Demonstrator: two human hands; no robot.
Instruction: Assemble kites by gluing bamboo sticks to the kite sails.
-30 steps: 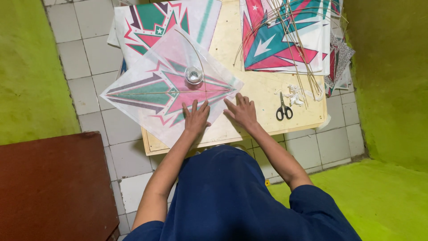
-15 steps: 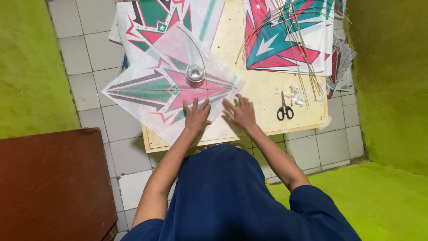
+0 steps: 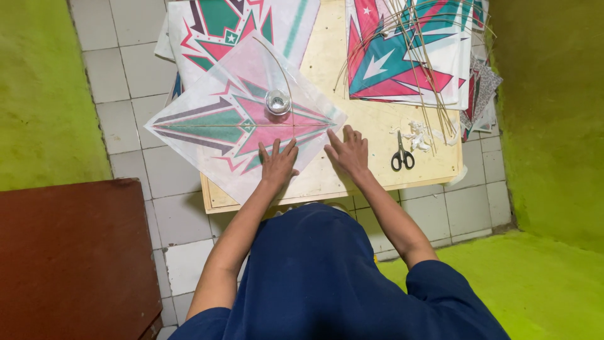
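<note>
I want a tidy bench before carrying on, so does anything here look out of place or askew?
The kite under both hands hangs well off the board's left edge over the tiled floor. Thin sticks lie splayed across the printed sheets. White scraps are scattered beside the scissors.

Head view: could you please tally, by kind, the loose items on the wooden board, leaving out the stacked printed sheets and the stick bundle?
Diamond kite under both hands: 1
Roll of clear tape on the kite: 1
Black-handled scissors: 1
Heap of white scraps, too small to count singly: 1
Total: 4
</note>
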